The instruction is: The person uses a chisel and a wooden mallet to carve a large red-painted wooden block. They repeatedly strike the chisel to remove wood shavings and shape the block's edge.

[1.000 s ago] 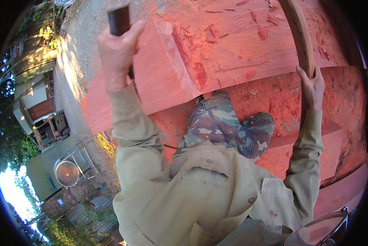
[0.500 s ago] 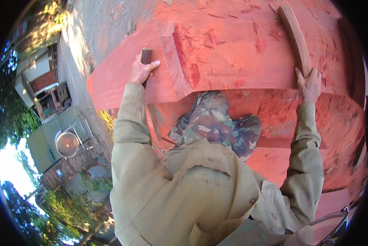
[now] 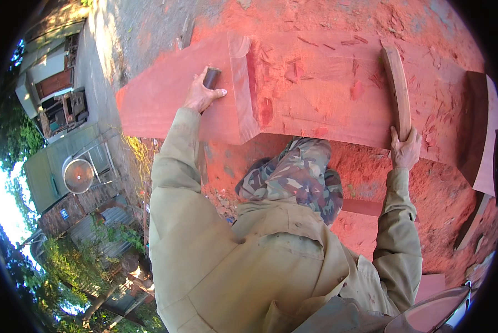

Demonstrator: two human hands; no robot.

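Red timber [image 3: 326,119] spans L–R in front of you. Curved wooden bar [image 3: 397,91] runs fwd across it, near end gripped in your R hand [image 3: 406,149] by timber's near edge; L hand [image 3: 200,95], thumb out, wraps a dark rod [image 3: 211,77] over timber's L part.

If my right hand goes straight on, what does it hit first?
Probably the reddish timber ahead of your right hand, which grips the curved wooden bar; height above the timber is unclear.
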